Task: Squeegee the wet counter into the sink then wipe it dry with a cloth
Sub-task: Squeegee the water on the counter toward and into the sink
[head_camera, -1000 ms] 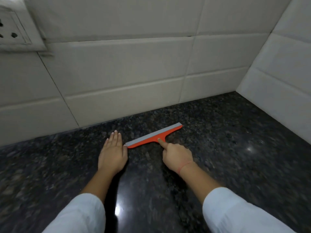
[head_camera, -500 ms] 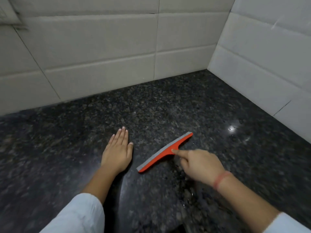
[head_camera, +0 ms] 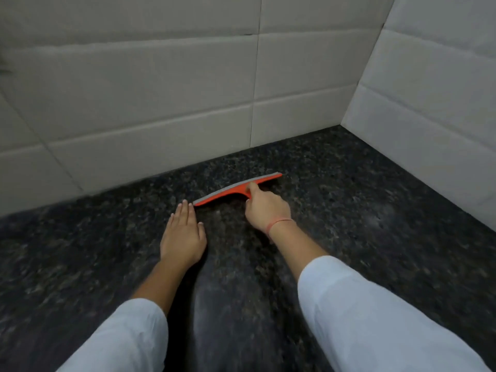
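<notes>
Head view: the orange squeegee (head_camera: 236, 190) lies with its grey blade down on the dark speckled stone surface (head_camera: 349, 237), slanted, near the foot of the tiled wall (head_camera: 161, 103) and left of the corner. The right hand (head_camera: 265, 208) grips it at the middle. Its fingers curl over the handle, which they hide, and the forefinger reaches up onto the orange bar. The left hand (head_camera: 183, 234) rests flat on the surface with straight fingers, holding nothing, its fingertips just beside the blade's left end. Neither sink nor cloth is in view, so the squeegee stage looks to be under way.

To do this stroke well, I would start the blade close against the wall and press evenly so the whole rubber edge meets the stone. Then draw it in one steady pull toward the sink, overlapping the passes. The left hand sits close to the blade's path and should shift aside.
</notes>
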